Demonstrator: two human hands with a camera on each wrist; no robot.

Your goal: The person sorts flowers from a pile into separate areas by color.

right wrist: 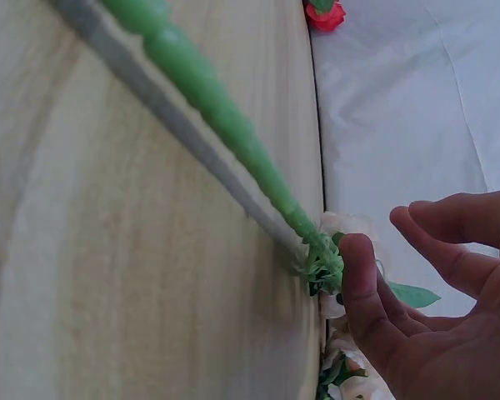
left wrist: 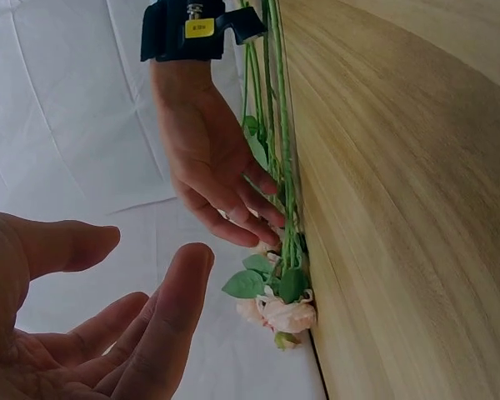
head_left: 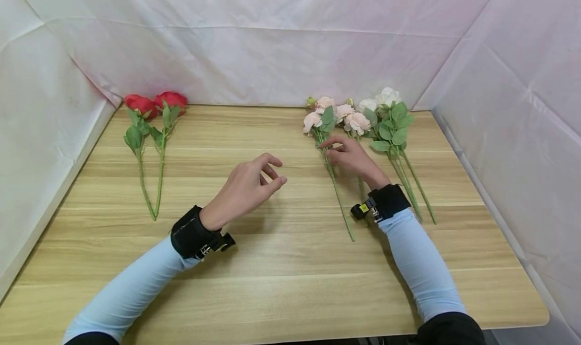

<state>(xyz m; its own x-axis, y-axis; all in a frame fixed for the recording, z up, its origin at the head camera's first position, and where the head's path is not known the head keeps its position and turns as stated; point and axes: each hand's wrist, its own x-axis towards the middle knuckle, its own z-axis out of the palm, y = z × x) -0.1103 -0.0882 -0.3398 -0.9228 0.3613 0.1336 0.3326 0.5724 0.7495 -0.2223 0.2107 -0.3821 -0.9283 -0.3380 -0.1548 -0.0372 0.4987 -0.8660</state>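
Note:
Several pink roses [head_left: 338, 115] lie at the back of the wooden table [head_left: 272, 284], their stems pointing toward me. My right hand [head_left: 328, 151] is over them, fingers spread, the thumb against the leftmost pink stem [right wrist: 208, 100] just below its leaves; nothing is gripped. In the left wrist view those fingers [left wrist: 258, 229] reach down onto the green stems [left wrist: 283, 167] near a pink bloom [left wrist: 283, 315]. My left hand [head_left: 278, 171] hovers over bare wood left of the pink roses, fingers loosely curled and holding nothing.
Two red roses [head_left: 154, 103] lie at the back left. White roses [head_left: 386, 99] with leafy stems lie right of the pink ones. White cloth walls [head_left: 290, 42] close in the table's back and both sides.

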